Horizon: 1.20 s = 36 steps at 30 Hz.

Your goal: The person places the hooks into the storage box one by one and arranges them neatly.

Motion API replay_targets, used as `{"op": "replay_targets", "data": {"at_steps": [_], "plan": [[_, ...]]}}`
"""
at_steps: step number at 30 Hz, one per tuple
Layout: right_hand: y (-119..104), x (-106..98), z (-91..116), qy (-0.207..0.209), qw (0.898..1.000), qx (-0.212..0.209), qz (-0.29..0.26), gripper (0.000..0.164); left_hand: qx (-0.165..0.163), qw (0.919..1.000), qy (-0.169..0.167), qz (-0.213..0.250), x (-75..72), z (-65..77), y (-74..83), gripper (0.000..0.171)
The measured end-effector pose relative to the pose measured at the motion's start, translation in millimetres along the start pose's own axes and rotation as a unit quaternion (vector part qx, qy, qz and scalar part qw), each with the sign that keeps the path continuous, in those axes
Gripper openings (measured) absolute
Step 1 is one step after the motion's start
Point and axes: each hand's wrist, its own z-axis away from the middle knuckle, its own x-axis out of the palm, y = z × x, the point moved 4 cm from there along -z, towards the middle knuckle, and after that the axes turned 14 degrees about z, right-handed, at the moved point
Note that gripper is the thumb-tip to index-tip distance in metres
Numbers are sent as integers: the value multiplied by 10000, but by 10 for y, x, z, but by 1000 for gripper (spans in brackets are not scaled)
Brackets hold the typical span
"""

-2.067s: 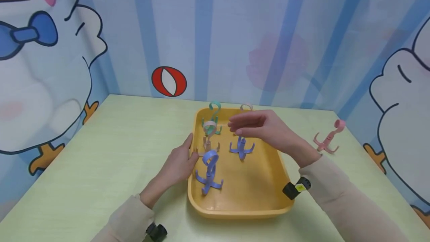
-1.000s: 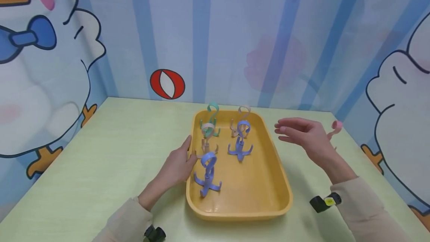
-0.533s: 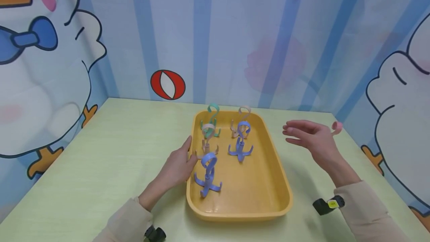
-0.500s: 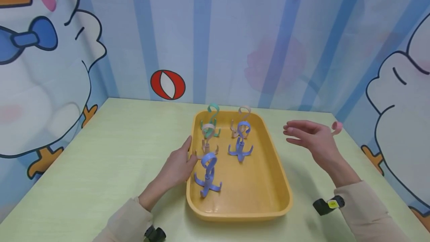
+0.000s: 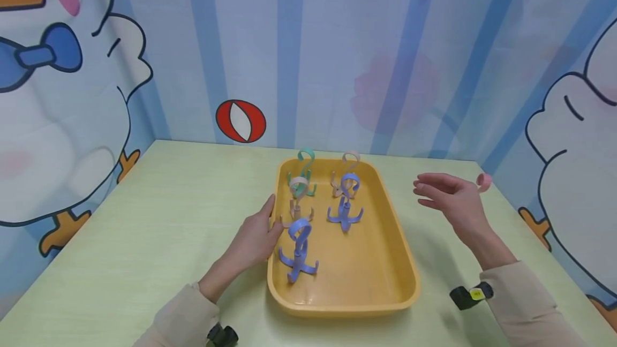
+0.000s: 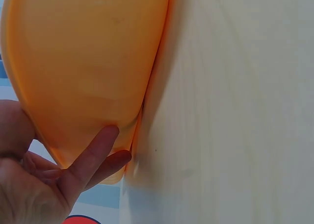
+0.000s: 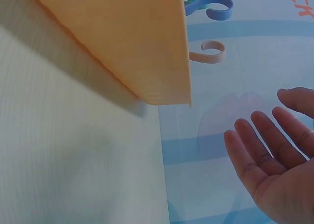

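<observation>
My left hand (image 5: 254, 235) grips the left side of a yellow tray (image 5: 343, 312). In the left wrist view its thumb is at the rim and its fingers lie against the outer wall. Standing in the tray are multi-prong hanging hooks: a green hook (image 5: 306, 167), a beige hook (image 5: 298, 210), a second beige hook (image 5: 352, 160) and two blue hooks (image 5: 300, 256), (image 5: 345, 216). To the right of the tray, my right hand (image 5: 455, 202) is held above the table with nothing in it, fingers spread in the right wrist view. Behind it shows the loop of a pink hook (image 5: 484, 182), its base hidden.
The tray stands on a pale green table (image 5: 193, 197). Behind the table hangs a striped blue curtain (image 5: 328, 58) printed with cartoon ducks. Inside the tray, bare floor shows at its near right part.
My right hand has moved from above the tray to the right, beyond its rim, and now covers most of the pink hook. The left hand and the hooks in the tray stay put.
</observation>
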Motion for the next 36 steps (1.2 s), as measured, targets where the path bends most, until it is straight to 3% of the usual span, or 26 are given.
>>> {"op": "replay_targets", "data": {"at_steps": [9, 18, 26, 36], "plan": [[81, -46, -1, 513, 9965, 19, 653, 19, -4, 10000, -13, 32, -1, -3, -5, 72], [193, -143, -1, 1001, 9926, 169, 664, 17, 21, 10000, -8, -5, -6, 10, 20, 71], [259, -202, 23, 1329, 9787, 748, 1372, 54, -67, 9999, -59, 51, -12, 10, 22, 72], [330, -294, 51, 1686, 9668, 1157, 1531, 55, -76, 9999, -60, 45, -8, 12, 17, 72]]}}
